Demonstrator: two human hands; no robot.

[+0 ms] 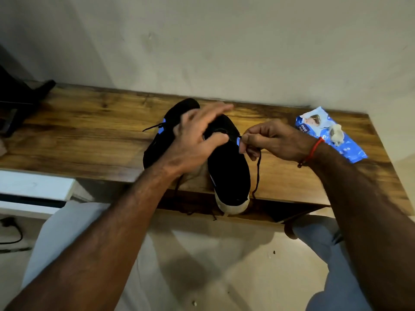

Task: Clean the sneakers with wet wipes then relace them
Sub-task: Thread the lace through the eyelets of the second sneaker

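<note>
Near black sneaker lies on the wooden table, its pale toe cap overhanging the front edge, opening toward the wall. A black lace leaves the sneaker's right side near the top eyelets, by a blue patch, runs into the right hand, then hangs down in a loose strand past the sneaker's right flank to the table edge. Right hand sits just right of the sneaker opening, at eyelet height; thumb and forefinger pinch the lace where it exits, remaining fingers curled under, palm turned left, forearm coming in from the lower right. A red thread bracelet circles that wrist. Left hand is over the opening of the near sneaker, blurred; fingers spread and reaching toward the wall, thumb lying across the collar. Whether it grips the collar or only rests on it cannot be told. Left forearm crosses from the lower left. Second black sneaker lies just left of and behind the first, partly hidden by the left hand, blue accent and a lace end showing on its left side. A blue wet wipes pack lies near the table's right end, well apart from the sneakers, with a crumpled grey used wipe on top. A dark object occupies the table's far left.
</note>
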